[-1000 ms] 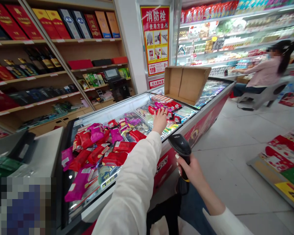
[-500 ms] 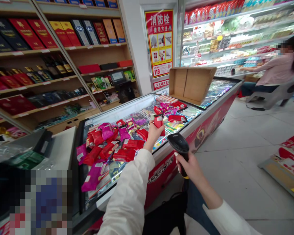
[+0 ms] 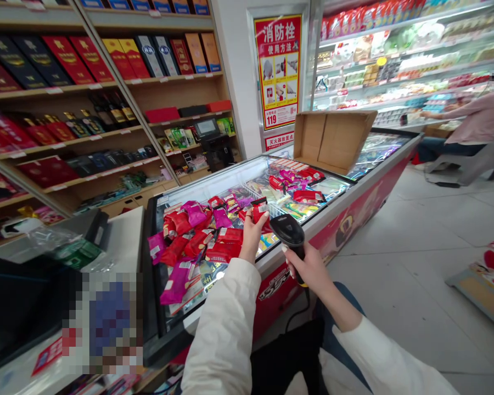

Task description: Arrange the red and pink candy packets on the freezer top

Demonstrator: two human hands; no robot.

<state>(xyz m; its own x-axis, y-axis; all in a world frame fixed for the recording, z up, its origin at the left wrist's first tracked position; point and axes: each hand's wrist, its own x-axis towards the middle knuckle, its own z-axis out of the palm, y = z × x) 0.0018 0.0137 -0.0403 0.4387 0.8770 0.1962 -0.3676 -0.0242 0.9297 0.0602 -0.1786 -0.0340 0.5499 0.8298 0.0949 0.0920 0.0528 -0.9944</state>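
My left hand (image 3: 251, 237) is closed round a small red snack packet (image 3: 260, 212), held up over the glass-topped chest freezer (image 3: 354, 203). My right hand (image 3: 308, 269) grips a black handheld barcode scanner (image 3: 288, 233), its head right beside the packet. Several red and magenta packets (image 3: 193, 236) lie piled on the freezer lid to the left of my hands. More packets (image 3: 298, 184) lie farther back on the glass.
An open cardboard box (image 3: 333, 140) stands on the freezer's far end. Shelves of boxed goods (image 3: 86, 109) line the left wall. A counter (image 3: 119, 247) with a dark device sits at near left. Another person (image 3: 481, 123) sits on a chair at far right.
My left hand picked a red packet from the far pile and drew it back toward me. The scanner rose and moved left to meet it. The view shifted right.
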